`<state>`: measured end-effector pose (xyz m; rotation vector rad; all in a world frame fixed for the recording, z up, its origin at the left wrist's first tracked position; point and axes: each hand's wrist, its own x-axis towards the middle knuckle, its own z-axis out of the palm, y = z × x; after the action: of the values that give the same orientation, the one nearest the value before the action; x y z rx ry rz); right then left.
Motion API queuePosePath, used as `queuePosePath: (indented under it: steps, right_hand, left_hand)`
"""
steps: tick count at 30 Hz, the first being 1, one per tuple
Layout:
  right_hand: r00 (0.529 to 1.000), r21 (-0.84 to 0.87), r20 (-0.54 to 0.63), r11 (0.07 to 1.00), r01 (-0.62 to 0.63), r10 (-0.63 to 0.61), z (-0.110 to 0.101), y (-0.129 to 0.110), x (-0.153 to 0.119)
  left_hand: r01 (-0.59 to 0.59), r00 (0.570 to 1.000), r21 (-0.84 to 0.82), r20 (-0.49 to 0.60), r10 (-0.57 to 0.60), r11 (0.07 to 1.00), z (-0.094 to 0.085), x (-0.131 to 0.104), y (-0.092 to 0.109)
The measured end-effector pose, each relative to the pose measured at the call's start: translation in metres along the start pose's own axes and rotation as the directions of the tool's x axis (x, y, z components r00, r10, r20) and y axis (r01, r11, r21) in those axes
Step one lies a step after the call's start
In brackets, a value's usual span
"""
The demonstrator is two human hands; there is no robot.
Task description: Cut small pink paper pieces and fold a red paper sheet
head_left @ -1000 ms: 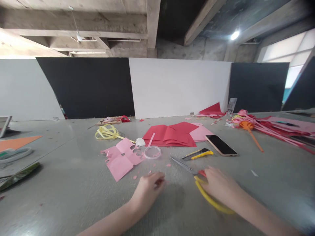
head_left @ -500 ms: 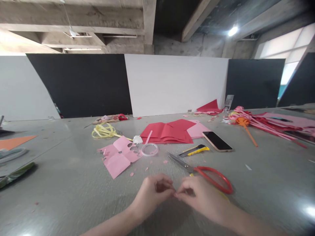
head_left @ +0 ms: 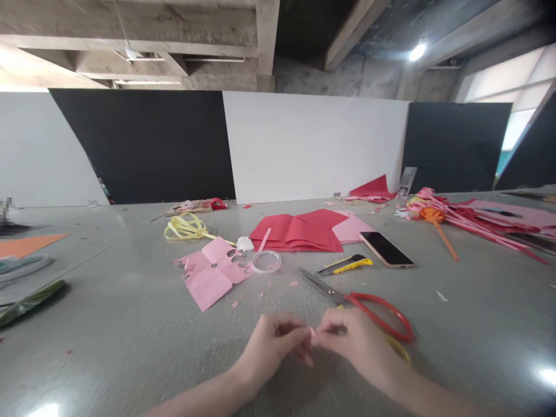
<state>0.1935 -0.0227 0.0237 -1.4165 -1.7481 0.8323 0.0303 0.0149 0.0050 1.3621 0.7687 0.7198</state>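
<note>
Both hands meet fingertip to fingertip low in the middle of the view, above the grey table. A tiny pink piece (head_left: 311,333) shows between them, too small to make out well. My left hand (head_left: 273,344) pinches it with thumb and index finger, the other fingers curled below. From the other side my right hand (head_left: 354,339) is closed on it in a pinch. Red-handled scissors (head_left: 382,315) lie just beyond my right hand, partly over something yellow. A pink sheet with cut holes (head_left: 211,281) and a clear round lid (head_left: 266,262) lie farther off.
Behind the hands are a yellow cutter (head_left: 351,264), a phone (head_left: 386,249), red paper (head_left: 299,231) and a yellow ribbon (head_left: 186,227). Pink strips and an orange flower (head_left: 433,215) lie at right. Orange paper (head_left: 26,246) is at left.
The fingers of my left hand have shifted, with some fingertips now showing lower down. More of the pink piece shows between the hands. The camera view has moved slightly.
</note>
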Motion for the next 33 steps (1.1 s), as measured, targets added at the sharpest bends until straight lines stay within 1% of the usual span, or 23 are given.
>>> queuePosePath:
  steps: [3,5,8,12,15,18,21,28,33]
  right_hand:
    - [0.997,0.04,0.037,0.996,-0.077,0.075,-0.0039,-0.0037,0.0009]
    - [0.995,0.072,0.05,0.993,-0.094,0.091,-0.0047,-0.0049,0.0015]
    - [0.996,0.097,0.04,0.992,-0.082,0.079,-0.0036,-0.0029,0.0021]
    - [1.0,0.039,-0.023,0.999,-0.016,0.017,-0.0017,0.0026,0.0027]
    - [1.0,0.064,0.005,0.998,0.008,-0.008,-0.0017,0.0032,0.0019]
    - [0.998,0.058,0.058,0.998,0.007,-0.011,-0.0022,0.0006,-0.0002]
    - [0.996,0.032,0.087,0.999,0.006,-0.008,-0.0024,-0.0019,-0.0015]
    - [0.997,0.014,0.044,0.998,-0.06,0.06,-0.0015,-0.0034,0.0]
    - [0.996,0.126,0.063,0.99,-0.069,0.062,-0.0012,-0.0022,0.0008]
  left_hand:
    - [-0.023,1.0,-0.017,-0.002,0.023,1.0,-0.0003,0.0001,0.0025]
    - [-0.036,0.999,-0.013,0.002,0.037,0.999,0.0,-0.0006,0.0034]
    - [-0.053,0.998,0.003,0.014,0.053,0.999,0.0002,-0.0018,0.0028]
    - [-0.062,0.998,0.016,0.028,0.062,0.998,-0.0002,-0.0021,-0.0001]
    - [-0.062,0.998,0.028,0.023,0.061,0.998,-0.001,-0.0024,-0.0011]
    - [-0.057,0.998,0.031,0.006,0.057,0.998,-0.0011,-0.0036,0.0003]
    - [-0.047,0.999,0.033,-0.001,0.047,0.998,-0.0002,-0.0043,0.0023]
    - [-0.059,0.998,0.036,0.013,0.058,0.998,0.0008,-0.0049,0.0042]
    - [-0.072,0.997,0.031,0.024,0.071,0.997,0.0012,-0.0066,0.005]
